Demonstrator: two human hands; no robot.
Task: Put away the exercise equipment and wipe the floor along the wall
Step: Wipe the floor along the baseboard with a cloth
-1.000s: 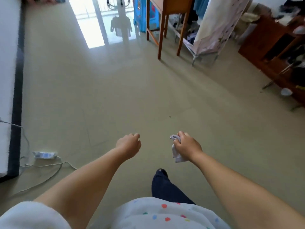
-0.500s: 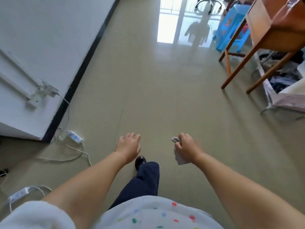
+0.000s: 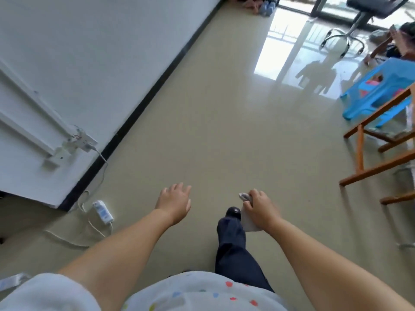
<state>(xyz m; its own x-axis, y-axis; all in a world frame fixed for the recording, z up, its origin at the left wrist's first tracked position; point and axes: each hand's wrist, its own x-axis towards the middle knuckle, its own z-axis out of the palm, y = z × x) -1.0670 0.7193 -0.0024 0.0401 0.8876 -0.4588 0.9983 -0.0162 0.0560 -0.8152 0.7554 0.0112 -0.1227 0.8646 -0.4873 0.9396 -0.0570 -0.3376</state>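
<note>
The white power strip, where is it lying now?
In the head view the white power strip lies on the floor at lower left, by the wall's black baseboard, left of the left hand.

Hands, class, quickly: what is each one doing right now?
Left hand: open, fingers spread, holding nothing.
Right hand: closed in a grip on a white cloth.
</note>
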